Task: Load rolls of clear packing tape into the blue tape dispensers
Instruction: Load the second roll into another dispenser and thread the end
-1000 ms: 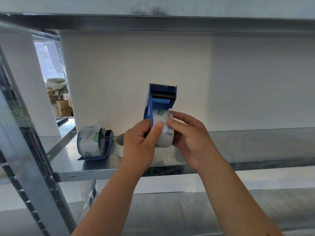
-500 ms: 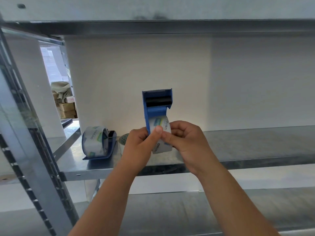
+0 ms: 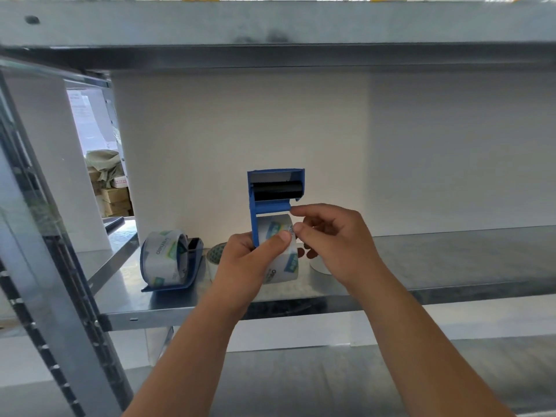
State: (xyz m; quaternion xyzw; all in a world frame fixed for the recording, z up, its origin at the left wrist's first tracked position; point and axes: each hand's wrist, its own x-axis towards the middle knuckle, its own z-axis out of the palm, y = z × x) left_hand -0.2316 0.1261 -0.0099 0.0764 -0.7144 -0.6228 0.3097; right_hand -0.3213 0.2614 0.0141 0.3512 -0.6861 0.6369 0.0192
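Observation:
I hold a blue tape dispenser (image 3: 275, 191) upright above the metal shelf (image 3: 451, 266), its black roller at the top. A roll of clear packing tape (image 3: 278, 251) sits in it. My left hand (image 3: 249, 266) grips the dispenser and roll from the left, thumb pressed on the tape. My right hand (image 3: 334, 239) pinches the roll's surface near the top with thumb and forefinger. A second blue dispenser (image 3: 180, 275) with a clear tape roll (image 3: 164, 260) in it lies on the shelf to the left. Another roll (image 3: 215, 257) lies partly hidden behind my left hand.
A white roll-like object (image 3: 320, 266) shows on the shelf under my right hand. A slanted metal upright (image 3: 51, 281) stands at the left. A shelf beam (image 3: 270, 34) runs overhead and a lower shelf (image 3: 301, 380) lies below. Cardboard boxes (image 3: 114, 197) sit far back left.
The dispenser has tilted so its roller faces me. My right hand has shifted from cupping the roll to pinching at its top surface. The view has moved slightly.

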